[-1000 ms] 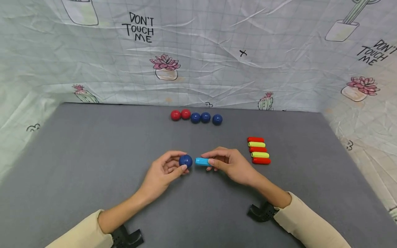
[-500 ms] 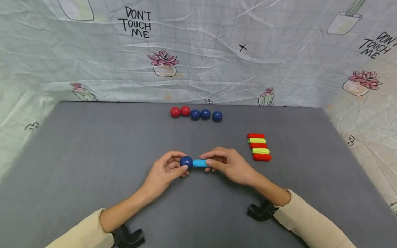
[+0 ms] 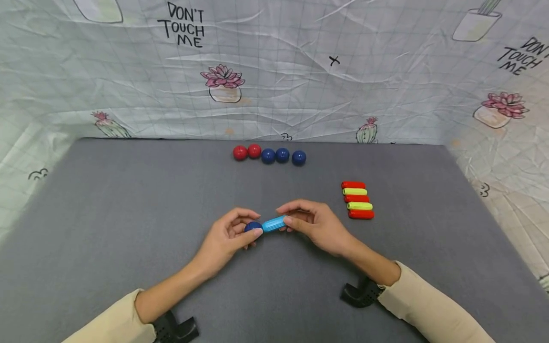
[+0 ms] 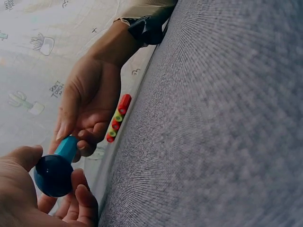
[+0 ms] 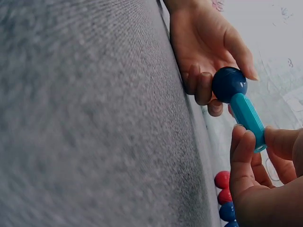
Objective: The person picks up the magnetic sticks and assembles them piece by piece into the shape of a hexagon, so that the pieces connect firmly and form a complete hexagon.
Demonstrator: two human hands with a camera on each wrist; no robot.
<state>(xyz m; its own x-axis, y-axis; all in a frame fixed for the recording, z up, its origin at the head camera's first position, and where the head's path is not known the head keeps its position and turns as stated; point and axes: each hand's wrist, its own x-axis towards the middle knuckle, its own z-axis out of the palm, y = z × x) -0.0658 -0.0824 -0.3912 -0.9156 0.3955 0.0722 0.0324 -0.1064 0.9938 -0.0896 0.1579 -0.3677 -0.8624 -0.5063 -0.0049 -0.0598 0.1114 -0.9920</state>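
Over the middle of the table, my left hand [image 3: 225, 238] holds a dark blue ball [image 3: 253, 227] between thumb and fingers. My right hand [image 3: 317, 226] pinches a light blue ribbed rod [image 3: 273, 224] near its right end. The rod's left end meets the ball, and it slants up to the right. In the right wrist view the rod [image 5: 248, 118] stands against the ball [image 5: 229, 85], and its free end shows a small hole. The left wrist view shows the ball [image 4: 53, 175] in front, partly covering the rod [image 4: 67, 147].
At the back of the grey table [image 3: 150, 200] sit two red balls [image 3: 240, 152] and three blue balls [image 3: 282, 155] in a row. Right of my right hand, red and yellow rods [image 3: 359, 206] lie stacked in a column. A printed cloth [image 3: 274, 85] hangs behind.
The rod was apart from the ball a second ago; its end then came against the ball. Since then, the joined pair has tilted, the ball end lower and the rod's right end higher.
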